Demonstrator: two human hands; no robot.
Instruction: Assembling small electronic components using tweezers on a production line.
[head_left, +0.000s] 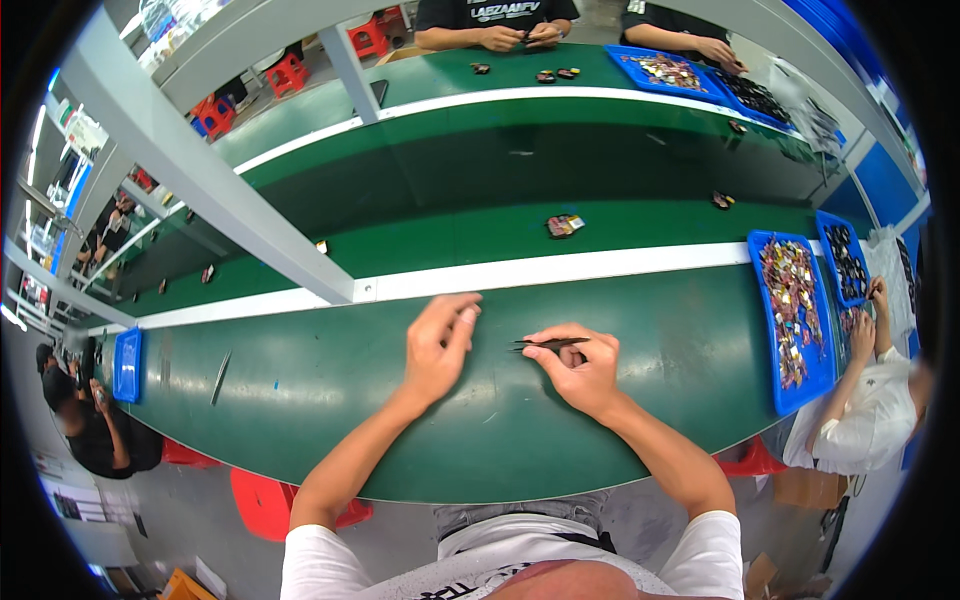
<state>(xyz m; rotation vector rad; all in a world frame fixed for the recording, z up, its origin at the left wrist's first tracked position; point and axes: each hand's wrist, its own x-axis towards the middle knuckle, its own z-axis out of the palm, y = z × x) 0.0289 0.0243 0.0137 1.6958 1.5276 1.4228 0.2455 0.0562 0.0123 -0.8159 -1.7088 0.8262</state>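
Observation:
My right hand (582,370) pinches a pair of black tweezers (553,344) over the green worktable (520,435). The tips of the tweezers point left, slightly apart, with nothing visible between them. Left of them, my left hand (440,345) hovers above the table, slightly blurred. Its fingers are loosely stretched toward the right and the thumb stands off from them; no object shows in it. Beyond both hands, a small dark part with a yellow-and-white label (564,226) lies on the green conveyor belt (450,232).
On the right stands a blue tray (828,385) heaped with small colourful parts, beside a smaller blue tray (822,222) of black parts. Silver tweezers (221,377) and another blue tray (128,366) are at left. A grey post (215,180) rises left. Co-workers sit around.

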